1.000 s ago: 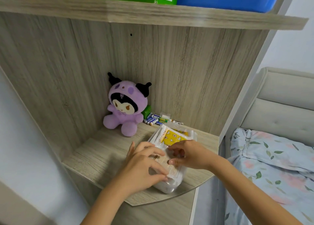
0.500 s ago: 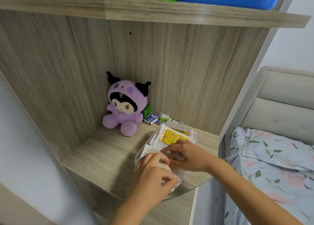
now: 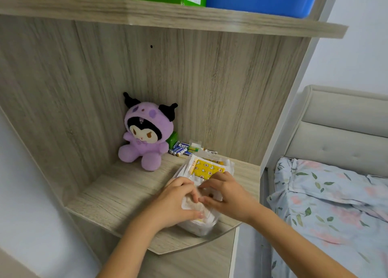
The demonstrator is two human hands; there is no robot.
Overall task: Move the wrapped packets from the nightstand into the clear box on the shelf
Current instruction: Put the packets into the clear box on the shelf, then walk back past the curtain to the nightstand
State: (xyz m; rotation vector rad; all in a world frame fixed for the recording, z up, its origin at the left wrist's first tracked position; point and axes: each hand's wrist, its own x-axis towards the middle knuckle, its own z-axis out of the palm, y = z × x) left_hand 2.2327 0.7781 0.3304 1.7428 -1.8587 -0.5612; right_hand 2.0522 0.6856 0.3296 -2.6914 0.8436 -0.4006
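Note:
A clear box [image 3: 199,228] stands at the front right of the wooden shelf [image 3: 117,195]. It holds several wrapped packets, with a yellow patterned packet [image 3: 206,169] standing at its back. At the front of the box a pale wrapped packet [image 3: 192,204] lies on top of the others. My left hand [image 3: 176,204] grips this packet's left side, fingers over the top and thumb underneath. My right hand [image 3: 227,195] pinches its right edge between thumb and fingers. Both hands hide most of it. The nightstand is out of view.
A purple plush toy [image 3: 144,135] sits in the shelf's back corner, with loose batteries [image 3: 180,148] and a small green box beside it. Green and blue boxes stand on the board above. A bed with floral bedding [image 3: 327,204] lies to the right.
My left hand has come up from the box's near edge and closed over the pale packet's left side. My right hand has stayed on the packet's right edge.

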